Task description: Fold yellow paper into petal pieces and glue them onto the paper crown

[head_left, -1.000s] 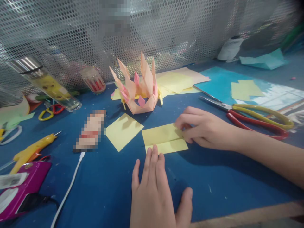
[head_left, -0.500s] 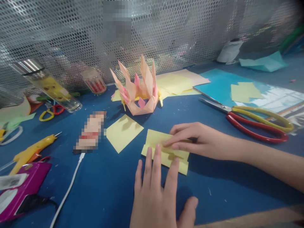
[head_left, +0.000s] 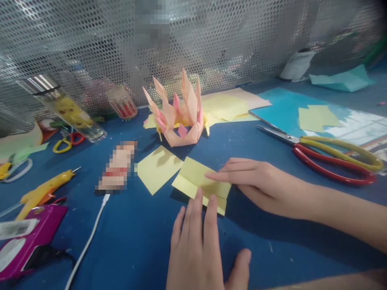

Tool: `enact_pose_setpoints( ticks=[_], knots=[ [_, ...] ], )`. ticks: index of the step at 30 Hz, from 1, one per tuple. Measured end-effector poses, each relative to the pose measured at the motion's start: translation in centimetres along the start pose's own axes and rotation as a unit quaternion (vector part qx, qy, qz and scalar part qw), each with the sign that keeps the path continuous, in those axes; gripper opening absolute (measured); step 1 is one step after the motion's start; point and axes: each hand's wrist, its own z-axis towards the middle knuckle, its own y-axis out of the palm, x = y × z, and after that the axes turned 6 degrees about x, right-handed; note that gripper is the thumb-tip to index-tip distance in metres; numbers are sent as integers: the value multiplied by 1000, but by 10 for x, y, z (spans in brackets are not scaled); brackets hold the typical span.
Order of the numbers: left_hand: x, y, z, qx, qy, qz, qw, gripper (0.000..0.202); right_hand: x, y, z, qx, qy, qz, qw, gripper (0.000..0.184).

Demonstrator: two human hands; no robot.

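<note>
A creased sheet of yellow paper (head_left: 196, 173) is in front of me, a fold line running across it and its left edge raised over a shadow. My right hand (head_left: 256, 181) grips its right side, index finger stretched over the top and the other fingers curled at the edge. Spread and stretched out, the fingers of my left hand (head_left: 196, 241) touch the sheet's near edge. A flat yellow paper square (head_left: 159, 169) lies just left of it. Behind stands a folded paper flower (head_left: 181, 125) in peach and pink with pointed petals.
Large scissors (head_left: 302, 145) with red and yellow handles lie at right, near a blue sheet (head_left: 284, 104). At left are a blurred-out phone (head_left: 116, 169) on a white cable (head_left: 90, 237), a yellow glue gun (head_left: 45, 189), a purple box (head_left: 45, 229) and a tilted-looking bottle (head_left: 72, 110).
The yellow sheet has opened out from its pleated fold and shifted slightly left and up. My right index finger now lies across it; my left hand stays at the near edge.
</note>
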Motion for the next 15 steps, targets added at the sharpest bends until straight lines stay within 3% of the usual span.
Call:
enact_pose_setpoints(
  ticks=[5,11,15],
  knots=[
    [0,1,-3,34,-33,-31,998,45,7,-5,3,-20,0,-16,1000,42],
    [1,-2,-5,47,-78,-79,993,32,12,-13,3,-24,-91,-116,989,23],
    [0,-4,-3,68,-64,-55,994,40,6,-10,-3,1,-170,-206,964,21]
  ],
)
